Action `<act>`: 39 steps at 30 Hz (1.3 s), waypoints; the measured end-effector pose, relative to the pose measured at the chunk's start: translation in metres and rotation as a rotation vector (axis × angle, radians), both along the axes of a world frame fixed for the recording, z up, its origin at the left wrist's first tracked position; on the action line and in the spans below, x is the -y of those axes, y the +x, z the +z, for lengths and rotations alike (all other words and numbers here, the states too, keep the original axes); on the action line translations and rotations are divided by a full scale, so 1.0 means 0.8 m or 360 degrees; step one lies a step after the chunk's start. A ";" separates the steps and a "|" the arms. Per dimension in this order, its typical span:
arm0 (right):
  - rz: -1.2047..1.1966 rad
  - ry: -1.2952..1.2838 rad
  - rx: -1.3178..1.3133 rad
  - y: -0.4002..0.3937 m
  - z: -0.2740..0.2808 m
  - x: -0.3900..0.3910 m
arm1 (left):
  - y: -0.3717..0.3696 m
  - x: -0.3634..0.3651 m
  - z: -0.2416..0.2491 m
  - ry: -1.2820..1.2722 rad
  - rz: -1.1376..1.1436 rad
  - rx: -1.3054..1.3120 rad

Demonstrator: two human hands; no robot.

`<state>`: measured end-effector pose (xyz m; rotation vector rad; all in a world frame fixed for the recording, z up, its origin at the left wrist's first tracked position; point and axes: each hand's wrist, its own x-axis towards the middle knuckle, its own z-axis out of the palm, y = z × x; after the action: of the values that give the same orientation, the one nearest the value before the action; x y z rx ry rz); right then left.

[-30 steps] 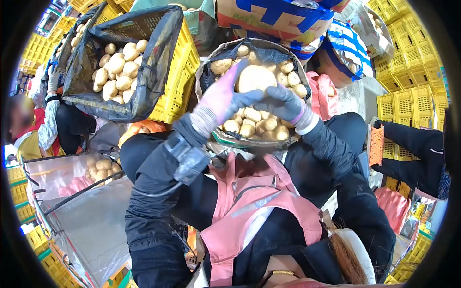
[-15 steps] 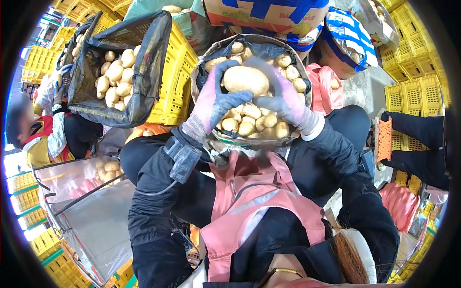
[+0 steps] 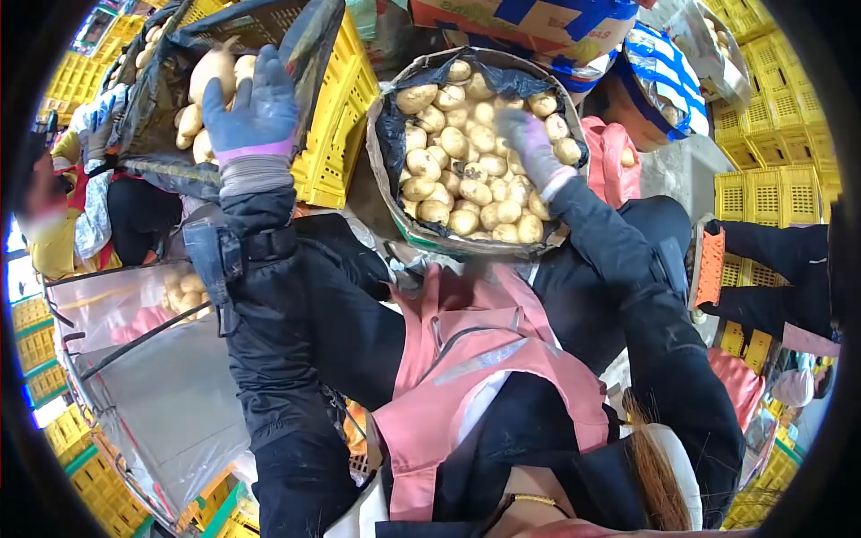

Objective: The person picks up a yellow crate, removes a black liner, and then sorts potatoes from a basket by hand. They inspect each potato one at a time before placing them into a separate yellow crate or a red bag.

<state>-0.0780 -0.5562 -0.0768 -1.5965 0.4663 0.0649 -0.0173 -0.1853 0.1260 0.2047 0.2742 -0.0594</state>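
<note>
Right hand: the grey-and-pink gloved right hand (image 3: 529, 143) rests, fingers spread, on small pale potatoes (image 3: 466, 193) in the round black-lined basket (image 3: 387, 193).
Left hand: the blue-gloved left hand (image 3: 254, 108), far left, grips a large pale potato (image 3: 213, 68) over the black-lined yellow plastic crate (image 3: 339, 117).

I am in a produce sorting and packing place: stacks of yellow plastic crates (image 3: 771, 179) stand around me, a lined basket (image 3: 381, 170) and a lined crate (image 3: 336, 117) brim with potatoes (image 3: 466, 170), and banana cartons (image 3: 529, 22) sit behind.
</note>
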 end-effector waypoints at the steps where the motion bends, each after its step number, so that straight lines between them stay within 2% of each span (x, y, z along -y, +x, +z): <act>1: 0.0216 -0.0414 0.0095 0.009 -0.057 -0.001 | -0.005 0.020 -0.004 0.0323 0.0045 0.0211; 2: 0.0441 -0.0826 0.0200 0.019 -0.097 -0.001 | -0.007 0.035 -0.010 0.0651 0.0104 0.0420; 3: 0.0464 -0.1252 0.0256 0.020 -0.107 -0.007 | -0.008 0.032 -0.030 0.0580 -0.0176 0.0672; 4: 0.0498 -0.1660 0.0330 0.013 -0.113 -0.020 | -0.010 0.038 -0.038 0.0696 -0.0291 0.0662; 5: 0.0998 -0.1984 0.0067 0.009 -0.114 -0.018 | -0.014 0.056 -0.046 0.0818 -0.0451 0.0682; 7: 0.1065 -0.1956 0.0181 0.011 -0.111 0.020 | -0.031 0.076 -0.053 0.1096 -0.0617 0.0753; 8: 0.1072 -0.1854 0.0283 0.025 -0.111 0.033 | -0.027 0.074 -0.054 0.1547 -0.0608 0.0913; 11: 0.1105 -0.1476 0.0430 0.090 -0.155 0.031 | 0.009 0.134 -0.052 0.0998 -0.0249 0.0558; 13: 0.1146 -0.1386 0.0390 0.111 -0.180 0.006 | 0.034 0.150 -0.060 0.0814 0.0023 0.0545; 14: 0.1147 -0.1390 0.0350 0.107 -0.184 -0.002 | 0.021 0.145 -0.037 0.0651 -0.0200 0.0270; 15: 0.1167 -0.1426 0.0311 0.101 -0.182 -0.002 | 0.026 0.152 -0.033 0.0726 -0.0233 0.0265; 17: 0.1348 -0.1821 0.0206 0.093 -0.185 -0.015 | 0.037 0.169 -0.046 0.0782 -0.0267 0.0243; 20: 0.1835 -0.2584 0.0238 0.090 -0.196 -0.034 | 0.067 0.182 -0.074 0.0611 -0.0222 0.0236; 21: 0.2025 -0.2802 0.0315 0.092 -0.206 -0.037 | 0.081 0.183 -0.085 0.0375 -0.0404 0.0181; 22: 0.2164 -0.2896 0.0363 0.091 -0.212 -0.039 | 0.078 0.176 -0.085 0.0216 -0.0433 0.0220; 23: 0.2010 -0.2623 0.0449 0.084 -0.200 -0.040 | 0.071 0.167 -0.081 0.0058 -0.0467 0.0252; 24: 0.1843 -0.2289 0.0218 0.088 -0.184 -0.043 | 0.063 0.157 -0.077 -0.0097 -0.0506 0.0280; 25: 0.1633 -0.1959 0.0036 0.083 -0.149 -0.058 | 0.061 0.150 -0.072 0.0341 -0.0467 0.0239; 26: 0.1627 -0.1588 0.0186 0.082 -0.149 -0.049 | 0.042 0.143 -0.055 0.0748 -0.0318 0.0283; 27: 0.1531 -0.1113 -0.0161 0.090 -0.140 -0.046 | 0.022 0.135 -0.036 0.1170 -0.0169 0.0270; 28: 0.1406 -0.0625 -0.0484 0.097 -0.131 -0.040 | 0.009 0.122 -0.021 0.1062 -0.0268 0.0227; 30: 0.0969 0.0365 -0.0587 0.073 -0.080 -0.030 | 0.010 0.133 -0.042 0.1489 -0.0073 0.0393; 31: 0.0915 0.0586 -0.0502 0.076 -0.078 -0.011 | 0.007 0.139 -0.051 0.1785 -0.0103 0.0363; 33: 0.1090 0.0237 0.0249 0.050 -0.024 0.001 | -0.025 0.131 -0.050 0.2277 -0.0324 0.0662; 34: 0.1272 -0.0355 0.0910 0.022 0.029 -0.016 | -0.036 0.129 -0.052 0.2567 -0.0450 0.0886; 36: 0.1186 -0.0477 0.1042 -0.007 0.080 -0.027 | -0.055 0.156 -0.084 0.2974 -0.0499 0.1075; 38: 0.1150 -0.0480 0.1041 -0.023 0.106 -0.031 | -0.075 0.175 -0.105 0.2843 -0.0476 0.1204; 39: 0.1144 -0.0474 0.1040 -0.029 0.112 -0.030 | -0.076 0.182 -0.109 0.2912 -0.0506 0.1184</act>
<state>-0.1013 -0.5320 0.0129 -1.8904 -0.6402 0.0127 -0.0780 -0.3307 0.0388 2.0400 -0.5474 -0.0266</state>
